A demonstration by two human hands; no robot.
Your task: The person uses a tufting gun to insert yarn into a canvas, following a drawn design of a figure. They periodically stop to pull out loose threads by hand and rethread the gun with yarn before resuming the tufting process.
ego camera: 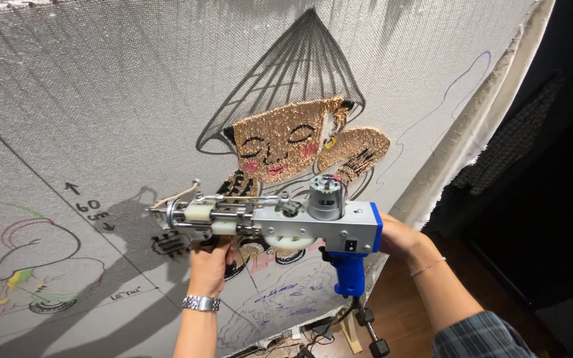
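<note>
The tufting gun hangs level just off the stretched grey backing cloth, below the tan tufted face. The left hand is closed around its front grip; the right hand is wrapped behind the blue rear. With the needle tilted, it could snag or tear the weave.

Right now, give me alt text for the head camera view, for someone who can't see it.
Two bare hands hold a blue and silver tufting gun against a stretched grey cloth; the left hand grips beneath its front, the right hand behind. A tan tufted figure fills part of the sketched design.
</note>
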